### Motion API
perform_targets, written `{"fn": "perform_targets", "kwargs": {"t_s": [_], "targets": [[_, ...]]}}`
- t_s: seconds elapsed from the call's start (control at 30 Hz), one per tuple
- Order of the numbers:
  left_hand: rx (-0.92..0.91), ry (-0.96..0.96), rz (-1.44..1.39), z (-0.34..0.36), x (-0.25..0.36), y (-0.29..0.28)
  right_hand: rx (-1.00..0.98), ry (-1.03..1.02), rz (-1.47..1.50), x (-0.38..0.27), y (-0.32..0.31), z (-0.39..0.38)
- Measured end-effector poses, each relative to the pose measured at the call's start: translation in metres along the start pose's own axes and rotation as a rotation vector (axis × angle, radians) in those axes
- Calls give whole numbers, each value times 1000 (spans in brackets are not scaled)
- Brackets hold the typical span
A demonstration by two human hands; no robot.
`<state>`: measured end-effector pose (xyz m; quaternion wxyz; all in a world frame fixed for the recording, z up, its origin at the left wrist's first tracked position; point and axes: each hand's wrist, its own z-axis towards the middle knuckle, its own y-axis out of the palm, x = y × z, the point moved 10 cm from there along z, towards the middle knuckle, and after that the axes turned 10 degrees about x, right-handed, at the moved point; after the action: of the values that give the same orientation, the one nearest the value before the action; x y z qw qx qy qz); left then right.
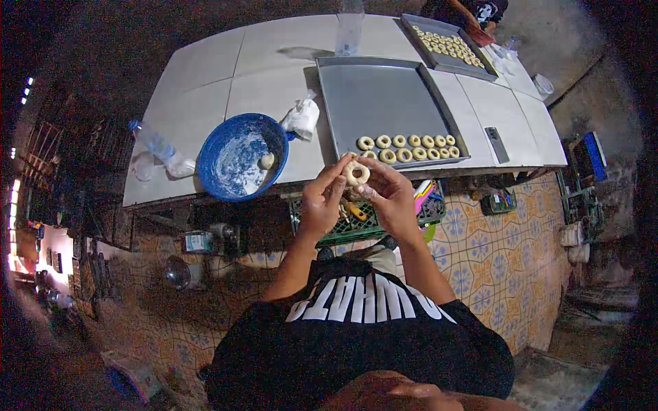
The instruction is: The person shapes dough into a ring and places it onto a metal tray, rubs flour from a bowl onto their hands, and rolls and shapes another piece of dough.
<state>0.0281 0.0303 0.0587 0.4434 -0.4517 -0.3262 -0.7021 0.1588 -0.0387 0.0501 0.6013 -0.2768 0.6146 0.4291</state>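
Observation:
Between my left hand (323,200) and my right hand (388,198) is a ring of raw dough (356,173), held by the fingertips of both at the table's near edge. Just beyond my hands lies a grey metal tray (377,89). Two rows of dough rings (405,155) sit along its near side; the rest of its surface is bare. To the left stands a blue basin (210,154) dusted inside with white flour (236,156). A small lump of dough (267,161) rests in it.
A white plastic bag (302,118) stands between basin and tray. Plastic bottles (156,142) lie at the left. At the far right, another person's arm (466,14) reaches over a second tray (473,67) of dough rings. A green crate (329,236) with tools sits under the table's edge.

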Motion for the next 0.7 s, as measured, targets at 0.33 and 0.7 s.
{"fn": "perform_targets", "kwargs": {"t_s": [0.33,0.7], "targets": [[12,7,156,-9,-14,16,123,31,-36,27,-34,5],[11,168,448,2,-21,59,18,292,95,48,-73,31]]}}
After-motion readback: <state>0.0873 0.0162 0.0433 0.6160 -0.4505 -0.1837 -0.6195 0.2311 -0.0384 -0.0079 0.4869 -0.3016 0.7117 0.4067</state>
